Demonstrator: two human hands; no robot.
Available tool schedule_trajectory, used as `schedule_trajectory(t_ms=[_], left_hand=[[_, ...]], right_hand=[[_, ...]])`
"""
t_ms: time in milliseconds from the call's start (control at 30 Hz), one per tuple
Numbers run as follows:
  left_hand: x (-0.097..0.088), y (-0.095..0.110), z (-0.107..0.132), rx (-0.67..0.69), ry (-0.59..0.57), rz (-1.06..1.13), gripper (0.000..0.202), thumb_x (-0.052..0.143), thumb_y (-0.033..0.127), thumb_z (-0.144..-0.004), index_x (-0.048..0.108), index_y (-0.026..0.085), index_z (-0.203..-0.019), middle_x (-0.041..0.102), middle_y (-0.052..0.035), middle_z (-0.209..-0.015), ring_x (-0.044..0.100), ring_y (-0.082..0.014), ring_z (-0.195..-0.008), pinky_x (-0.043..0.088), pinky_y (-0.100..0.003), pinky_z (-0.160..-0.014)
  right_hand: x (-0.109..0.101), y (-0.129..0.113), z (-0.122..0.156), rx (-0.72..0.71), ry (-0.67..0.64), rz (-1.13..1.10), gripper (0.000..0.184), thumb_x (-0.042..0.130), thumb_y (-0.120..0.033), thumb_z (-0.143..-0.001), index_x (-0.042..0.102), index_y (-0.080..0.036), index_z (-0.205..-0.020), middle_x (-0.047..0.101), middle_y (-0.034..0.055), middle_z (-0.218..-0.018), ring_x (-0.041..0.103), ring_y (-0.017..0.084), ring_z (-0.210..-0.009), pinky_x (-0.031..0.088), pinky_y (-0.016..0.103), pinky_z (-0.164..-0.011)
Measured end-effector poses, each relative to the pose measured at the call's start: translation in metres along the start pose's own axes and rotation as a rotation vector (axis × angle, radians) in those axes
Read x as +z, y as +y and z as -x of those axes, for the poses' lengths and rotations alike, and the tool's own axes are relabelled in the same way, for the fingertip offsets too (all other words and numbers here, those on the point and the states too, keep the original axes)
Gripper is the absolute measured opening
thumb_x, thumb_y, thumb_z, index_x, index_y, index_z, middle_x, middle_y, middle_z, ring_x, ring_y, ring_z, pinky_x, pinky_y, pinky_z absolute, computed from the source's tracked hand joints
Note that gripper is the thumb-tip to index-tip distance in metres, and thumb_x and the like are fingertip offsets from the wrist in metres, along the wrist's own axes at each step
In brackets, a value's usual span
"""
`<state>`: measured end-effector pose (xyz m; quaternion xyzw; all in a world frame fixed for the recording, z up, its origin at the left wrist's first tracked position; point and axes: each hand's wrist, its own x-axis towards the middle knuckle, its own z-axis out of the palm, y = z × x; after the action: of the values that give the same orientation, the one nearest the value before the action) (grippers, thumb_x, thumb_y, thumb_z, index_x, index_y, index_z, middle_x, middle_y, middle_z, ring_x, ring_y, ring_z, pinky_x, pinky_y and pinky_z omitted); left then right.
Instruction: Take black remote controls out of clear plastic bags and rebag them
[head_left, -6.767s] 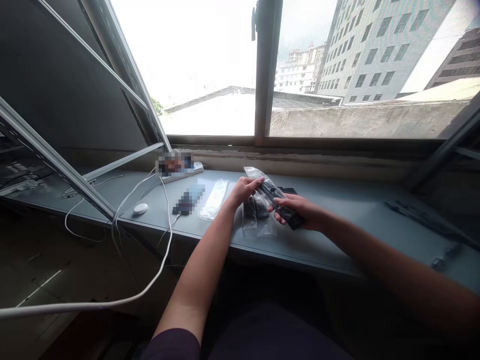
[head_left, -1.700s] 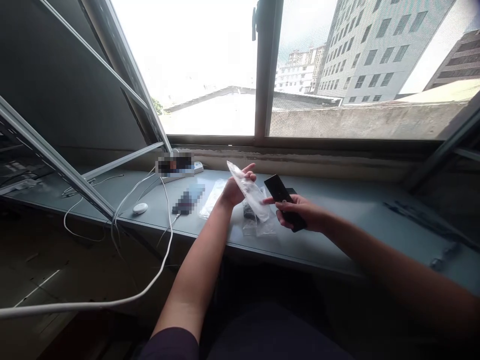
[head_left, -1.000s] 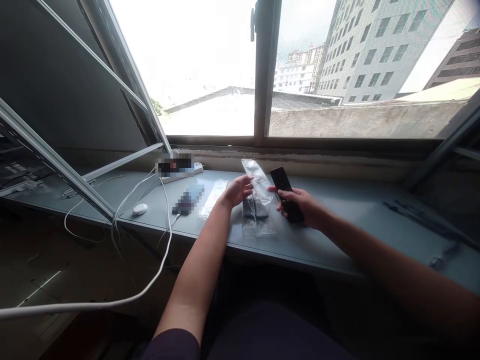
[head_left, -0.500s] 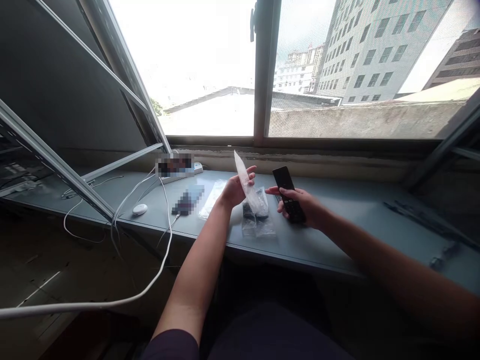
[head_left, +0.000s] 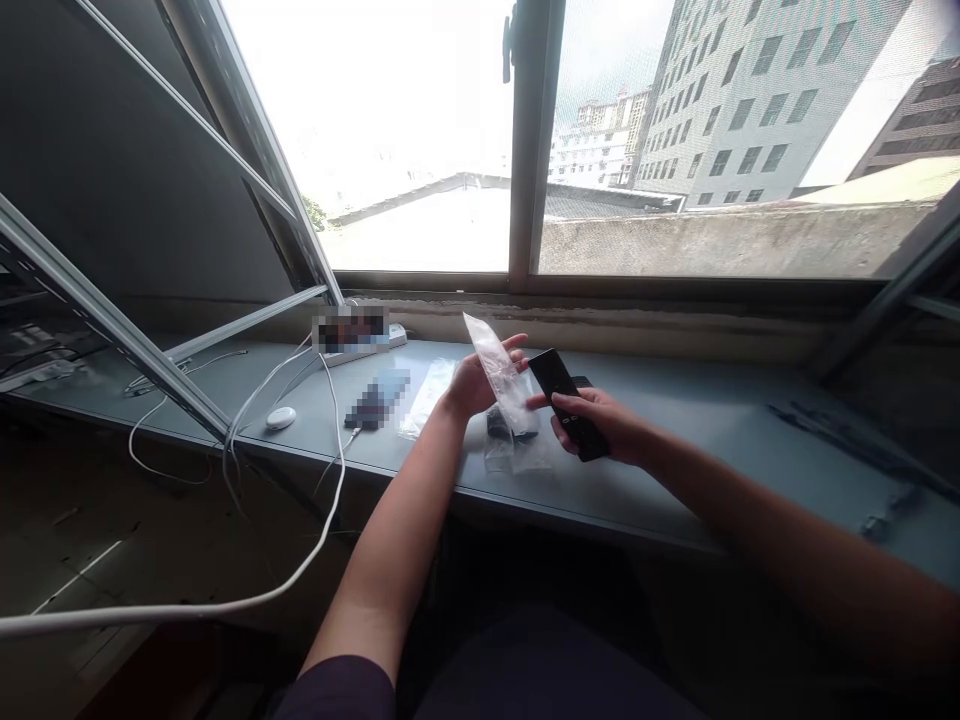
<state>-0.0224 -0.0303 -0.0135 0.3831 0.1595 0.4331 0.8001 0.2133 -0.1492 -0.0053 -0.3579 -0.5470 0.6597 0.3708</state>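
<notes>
A black remote control with small buttons is gripped in my right hand, tilted with its top end toward the left. My left hand holds a clear, narrow plastic bag upright at a slant. The right forefinger reaches to the bag's lower right side. Below the bag, on the table, lie clear plastic packets with something dark inside the upper one. A dark object shows partly behind my right hand; its kind is hidden.
The grey table runs under the window. At left are flat clear bags, a blurred-out phone-like item on a white cable, a round white object and a power strip. Metal shelf posts stand at left.
My right hand has brought the remote control leftward, close to the plastic bag. The bag has turned so more of its flat face shows.
</notes>
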Motion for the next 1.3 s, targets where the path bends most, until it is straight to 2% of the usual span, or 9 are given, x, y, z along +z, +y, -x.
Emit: schedule_trajectory(t_ms=[100,233,433,533,700,833,1033,1200,1300], left_hand=[[-0.001,0.003,-0.002,-0.02,-0.007,-0.001,0.054,0.058,0.049,-0.107,0.073,0.01,-0.143,0.082,-0.0199,-0.124,0.079,-0.0338,-0.118,0.064,-0.044,-0.103],[-0.007,0.003,-0.006,-0.018,0.014,-0.056,0.065,0.056,0.066,-0.108,0.074,0.01,-0.137,0.083,-0.0194,-0.121,0.08,-0.0337,-0.117,0.065,-0.043,-0.1],[-0.014,-0.003,-0.012,0.097,0.175,-0.229,0.027,0.081,0.022,-0.092,0.075,0.017,-0.117,0.08,-0.0062,-0.102,0.076,-0.0158,-0.085,0.06,-0.025,-0.079],[-0.018,-0.002,-0.015,0.142,0.266,-0.251,0.031,0.08,0.018,-0.087,0.075,0.017,-0.118,0.077,-0.0034,-0.094,0.07,-0.0126,-0.075,0.056,-0.023,-0.072],[-0.021,-0.001,-0.017,0.159,0.451,-0.409,0.062,0.075,0.017,-0.088,0.067,0.018,-0.149,0.078,-0.0041,-0.096,0.067,-0.0155,-0.072,0.054,-0.028,-0.07],[-0.019,0.004,-0.013,0.128,0.458,-0.633,0.067,0.073,0.019,-0.09,0.062,0.019,-0.156,0.08,-0.0071,-0.105,0.068,-0.0174,-0.075,0.056,-0.031,-0.076],[-0.025,0.045,0.013,0.134,0.431,-1.069,0.066,0.065,0.014,-0.091,0.059,0.014,-0.156,0.079,-0.0102,-0.11,0.072,-0.0174,-0.077,0.054,-0.027,-0.067],[-0.046,0.082,0.047,-0.065,0.471,-1.228,0.052,0.064,0.01,-0.086,0.072,0.016,-0.137,0.081,-0.0109,-0.115,0.078,-0.0189,-0.083,0.057,-0.026,-0.069],[-0.058,0.092,0.058,-0.154,0.521,-1.299,0.056,0.068,0.014,-0.086,0.07,0.016,-0.142,0.081,-0.0135,-0.126,0.081,-0.0237,-0.096,0.061,-0.03,-0.081]], right_hand=[[0.0,-0.001,-0.001,-0.039,0.066,-0.021,0.064,0.085,-0.064,-0.097,0.082,-0.013,-0.136,0.072,0.005,-0.069,0.06,0.015,-0.055,0.046,0.027,-0.054],[-0.003,-0.001,-0.003,-0.055,0.135,-0.004,0.065,0.084,-0.064,-0.097,0.081,-0.014,-0.138,0.073,0.0055,-0.07,0.06,0.016,-0.056,0.045,0.028,-0.054],[-0.001,-0.001,-0.003,-0.026,0.134,0.038,0.068,0.083,-0.066,-0.096,0.08,-0.014,-0.141,0.072,0.0054,-0.068,0.061,0.017,-0.056,0.046,0.029,-0.055],[0.0,-0.003,-0.002,-0.028,0.121,0.041,0.068,0.081,-0.067,-0.098,0.08,-0.014,-0.14,0.072,0.0054,-0.068,0.061,0.018,-0.056,0.045,0.029,-0.054],[-0.003,-0.003,-0.003,-0.046,0.113,0.036,0.064,0.078,-0.066,-0.1,0.082,-0.014,-0.138,0.071,0.0052,-0.066,0.06,0.018,-0.056,0.044,0.029,-0.054],[-0.005,-0.002,-0.005,-0.064,0.111,0.013,0.058,0.077,-0.062,-0.102,0.082,-0.014,-0.133,0.072,0.0061,-0.067,0.059,0.017,-0.055,0.044,0.029,-0.053],[-0.004,0.0,-0.008,-0.072,0.099,-0.13,0.053,0.066,-0.063,-0.107,0.083,-0.016,-0.126,0.084,0.0154,-0.106,0.059,0.016,-0.055,0.047,0.031,-0.047],[-0.006,0.001,-0.009,-0.046,0.035,-0.212,0.065,0.05,-0.069,-0.112,0.082,-0.015,-0.127,0.082,0.0154,-0.1,0.06,0.019,-0.059,0.051,0.031,-0.048],[-0.009,0.003,-0.01,-0.044,0.019,-0.221,0.064,0.05,-0.068,-0.113,0.082,-0.014,-0.128,0.081,0.0155,-0.1,0.06,0.019,-0.06,0.052,0.03,-0.049]])
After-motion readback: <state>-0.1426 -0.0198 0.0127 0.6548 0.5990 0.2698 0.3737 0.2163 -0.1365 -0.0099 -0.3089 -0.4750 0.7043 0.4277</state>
